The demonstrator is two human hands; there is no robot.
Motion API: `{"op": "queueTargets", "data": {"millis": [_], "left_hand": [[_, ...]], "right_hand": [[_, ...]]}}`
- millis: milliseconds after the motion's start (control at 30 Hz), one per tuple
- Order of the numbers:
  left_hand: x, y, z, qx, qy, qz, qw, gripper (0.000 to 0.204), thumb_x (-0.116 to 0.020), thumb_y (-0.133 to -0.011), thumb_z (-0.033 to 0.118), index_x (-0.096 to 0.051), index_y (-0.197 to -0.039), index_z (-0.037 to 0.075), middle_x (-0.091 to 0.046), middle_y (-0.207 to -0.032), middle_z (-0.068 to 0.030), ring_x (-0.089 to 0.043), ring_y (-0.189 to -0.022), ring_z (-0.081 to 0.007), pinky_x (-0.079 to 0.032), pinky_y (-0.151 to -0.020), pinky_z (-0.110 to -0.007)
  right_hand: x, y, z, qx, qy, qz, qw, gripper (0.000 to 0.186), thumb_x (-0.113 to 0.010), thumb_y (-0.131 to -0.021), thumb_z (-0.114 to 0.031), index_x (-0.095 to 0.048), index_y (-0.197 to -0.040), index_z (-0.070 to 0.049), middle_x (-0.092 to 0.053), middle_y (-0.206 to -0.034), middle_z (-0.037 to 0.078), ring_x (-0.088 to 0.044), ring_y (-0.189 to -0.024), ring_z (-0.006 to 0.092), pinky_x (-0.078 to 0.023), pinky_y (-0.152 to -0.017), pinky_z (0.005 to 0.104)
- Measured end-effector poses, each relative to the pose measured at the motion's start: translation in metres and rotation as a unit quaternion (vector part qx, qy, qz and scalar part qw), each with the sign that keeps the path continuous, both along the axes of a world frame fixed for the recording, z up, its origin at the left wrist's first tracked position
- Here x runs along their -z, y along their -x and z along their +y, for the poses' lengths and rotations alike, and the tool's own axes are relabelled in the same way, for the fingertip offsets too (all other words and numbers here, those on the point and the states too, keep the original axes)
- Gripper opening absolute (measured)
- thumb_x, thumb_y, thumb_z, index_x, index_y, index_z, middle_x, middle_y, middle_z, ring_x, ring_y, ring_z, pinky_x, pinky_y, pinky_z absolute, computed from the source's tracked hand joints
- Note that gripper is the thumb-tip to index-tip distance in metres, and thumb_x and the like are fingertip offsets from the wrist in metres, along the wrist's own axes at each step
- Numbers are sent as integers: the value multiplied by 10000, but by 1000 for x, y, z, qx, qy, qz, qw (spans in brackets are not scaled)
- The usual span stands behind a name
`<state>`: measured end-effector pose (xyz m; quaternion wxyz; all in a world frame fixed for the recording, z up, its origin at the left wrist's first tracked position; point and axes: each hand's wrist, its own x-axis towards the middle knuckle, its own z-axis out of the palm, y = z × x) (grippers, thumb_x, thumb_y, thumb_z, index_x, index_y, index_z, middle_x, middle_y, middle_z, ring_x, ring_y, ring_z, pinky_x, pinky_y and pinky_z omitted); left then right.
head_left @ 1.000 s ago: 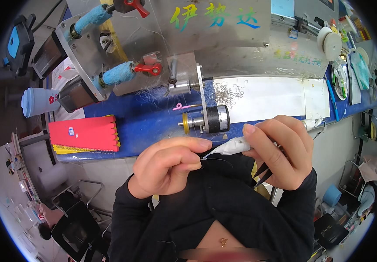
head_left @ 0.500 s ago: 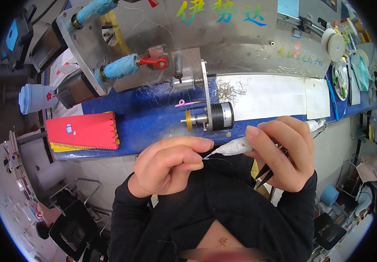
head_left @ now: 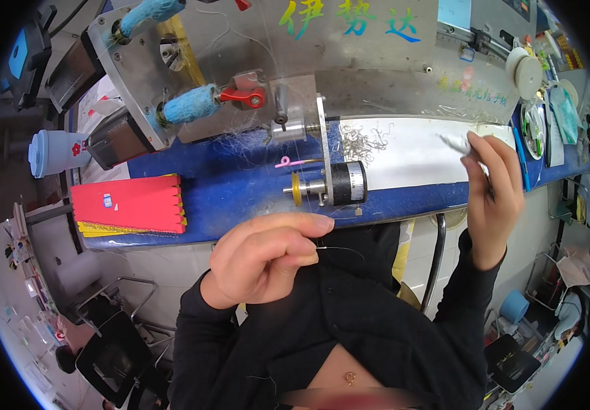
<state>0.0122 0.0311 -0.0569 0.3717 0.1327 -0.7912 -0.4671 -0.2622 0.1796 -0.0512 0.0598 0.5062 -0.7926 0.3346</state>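
My left hand (head_left: 268, 256) is closed in a pinch near the front edge of the table. A thin curved wire or thread (head_left: 343, 249) sticks out from its fingertips to the right. My right hand (head_left: 494, 195) is raised above the right part of a white paper sheet (head_left: 425, 154). Its fingers grip a white wrapped tube (head_left: 456, 143) with a narrow tip, blurred by motion. Something dark shows between those fingers, but its shape is mostly hidden. Several short curled thread pieces (head_left: 363, 142) lie on the sheet's left end.
Beyond my hands stands a metal machine with a black cylindrical motor (head_left: 348, 183), a yellow wheel (head_left: 296, 189) and a red lever (head_left: 244, 97). Red cards (head_left: 131, 203) lie at the left, near a light blue cup (head_left: 59, 154). A blue pen (head_left: 521, 158) and white spools (head_left: 528, 74) are at the right.
My right hand has moved away from the left fingertips, up and to the right over the paper, carrying the white tube. The left hand has stayed in place with its pinch.
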Motion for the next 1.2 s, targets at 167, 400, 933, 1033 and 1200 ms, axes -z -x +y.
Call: {"op": "queueTargets", "data": {"millis": [167, 400, 933, 1033, 1200], "left_hand": [[1, 6, 0, 16, 12, 0, 1000, 139, -736, -853, -29, -643, -951, 3, -744, -1032, -168, -748, -882, -267, -592, -752, -298], [0, 17, 10, 22, 39, -9, 999, 138, -735, -858, -27, -645, -953, 16, -745, -1048, -166, -750, -906, -272, -594, -751, -306], [10, 2, 25, 38, 92, -23, 995, 239, -794, -799, 15, -627, -970, 23, -741, -1050, -180, -755, -933, -305, -605, -722, -340], [12, 0, 26, 47, 101, -16, 994, 253, -805, -773, 14, -626, -950, 27, -739, -1054, -178, -757, -933, -311, -608, -714, -343], [14, -2, 30, 50, 114, -11, 992, 230, -808, -779, 24, -624, -917, 18, -732, -1053, -189, -758, -916, -328, -622, -728, -348]], "right_hand": [[39, 28, 2, 19, -63, 92, 994, 316, -682, -840, 70, -715, -1138, -30, -669, -1062, 118, -661, -934, 286, -539, -776, 345], [-19, -45, 5, -208, 58, -152, 964, 332, -804, -750, -5, -735, -1075, -8, -685, -955, 127, -644, -763, 241, -528, -643, 300], [-17, -60, -6, -279, 3, -339, 898, 483, -843, -804, -269, -712, -1177, 9, -671, -1005, 125, -630, -845, 210, -498, -688, 305], [-20, -56, 1, -326, -37, -393, 859, 444, -780, -873, -191, -691, -1248, 30, -662, -1045, 131, -613, -867, 194, -488, -705, 299], [-17, -63, 3, -374, -57, -422, 824, 238, -720, -869, -5, -731, -1096, 62, -685, -916, 160, -640, -717, 234, -491, -640, 321]]}}
